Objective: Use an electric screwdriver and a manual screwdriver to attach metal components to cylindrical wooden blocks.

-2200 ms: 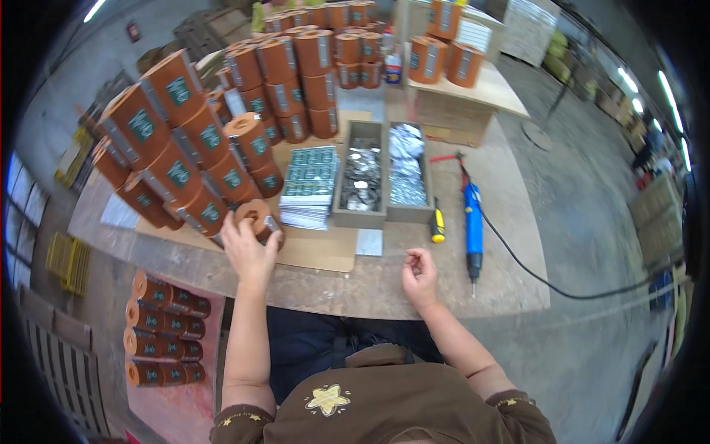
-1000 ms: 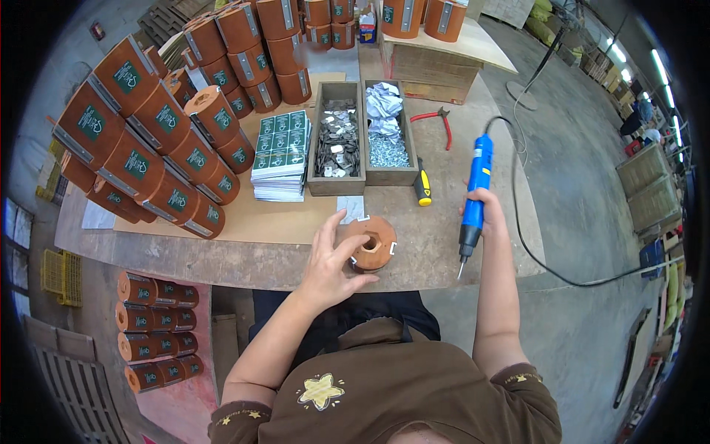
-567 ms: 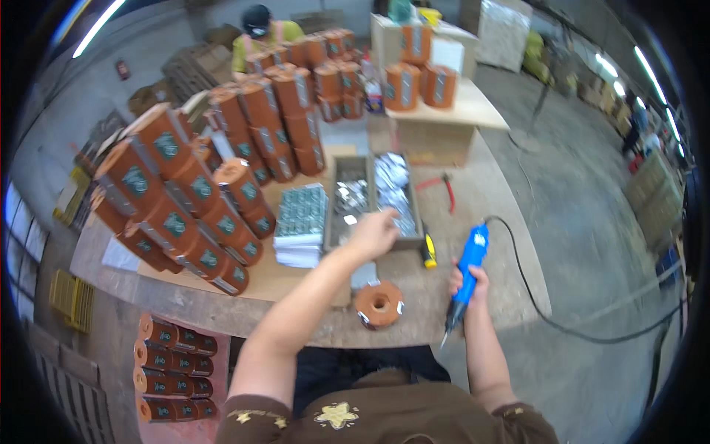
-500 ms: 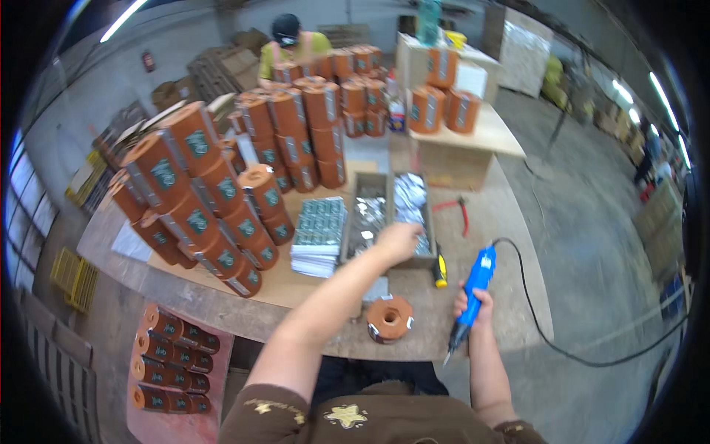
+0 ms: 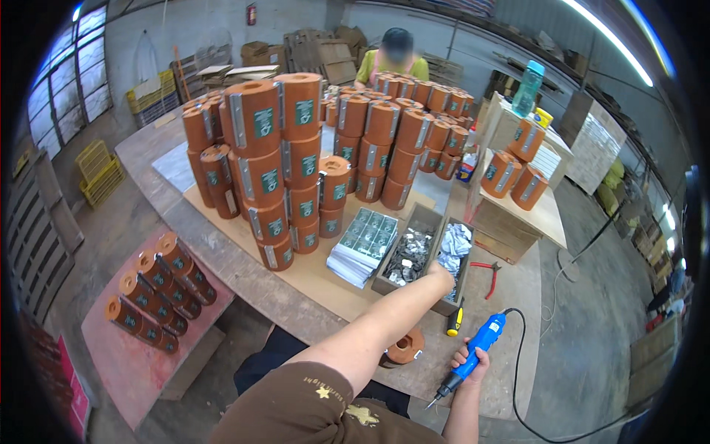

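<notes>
My left hand (image 5: 441, 277) reaches down into the right compartment of a two-part wooden box (image 5: 381, 283), among silvery crumpled packets (image 5: 454, 243). Its fingers are hidden there. Small metal pieces (image 5: 411, 255) fill the box's left compartment. At the table's near edge, my right hand (image 5: 475, 368) is wrapped round a blue electric screwdriver (image 5: 487, 334), whose bit points down to the left. Between my arms, a short brown-orange cylinder with a centre hole (image 5: 407, 346) stands on the table, partly covered by my left forearm.
A yellow-black screwdriver (image 5: 455, 321) and red-handled pliers (image 5: 491, 280) lie right of the box. Green label sheets (image 5: 364, 240) are piled left of it. Tall stacks of cylinders (image 5: 255, 163) rise behind; more lie on a pinkish board (image 5: 111, 355). A person (image 5: 396, 59) sits opposite.
The view has swung left, so the table appears shifted and tilted. My left hand stays in the right compartment, and my right hand still holds the electric screwdriver.
</notes>
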`<state>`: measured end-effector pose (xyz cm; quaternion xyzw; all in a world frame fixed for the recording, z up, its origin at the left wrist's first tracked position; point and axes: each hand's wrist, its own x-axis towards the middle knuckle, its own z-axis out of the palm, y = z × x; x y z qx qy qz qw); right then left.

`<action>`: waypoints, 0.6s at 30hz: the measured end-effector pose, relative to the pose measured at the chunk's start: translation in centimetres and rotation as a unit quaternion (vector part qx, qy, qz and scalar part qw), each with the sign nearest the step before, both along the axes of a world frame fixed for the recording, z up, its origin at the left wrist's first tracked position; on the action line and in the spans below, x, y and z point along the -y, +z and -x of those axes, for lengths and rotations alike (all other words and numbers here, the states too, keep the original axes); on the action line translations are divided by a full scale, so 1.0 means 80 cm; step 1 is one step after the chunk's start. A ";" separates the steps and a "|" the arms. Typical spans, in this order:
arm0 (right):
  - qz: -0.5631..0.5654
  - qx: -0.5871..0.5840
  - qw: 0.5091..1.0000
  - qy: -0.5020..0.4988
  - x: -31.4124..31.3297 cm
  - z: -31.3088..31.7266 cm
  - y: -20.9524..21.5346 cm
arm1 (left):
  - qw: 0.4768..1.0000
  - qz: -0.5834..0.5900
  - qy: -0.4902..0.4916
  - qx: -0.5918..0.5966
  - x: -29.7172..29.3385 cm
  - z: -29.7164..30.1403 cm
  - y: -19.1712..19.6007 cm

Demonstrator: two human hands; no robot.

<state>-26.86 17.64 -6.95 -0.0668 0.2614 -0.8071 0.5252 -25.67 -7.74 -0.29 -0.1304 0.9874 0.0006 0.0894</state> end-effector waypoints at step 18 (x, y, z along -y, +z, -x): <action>-0.002 -0.004 1.000 -0.024 -0.004 -0.008 0.004 | 0.982 -0.060 0.020 -0.179 -0.005 -0.030 0.016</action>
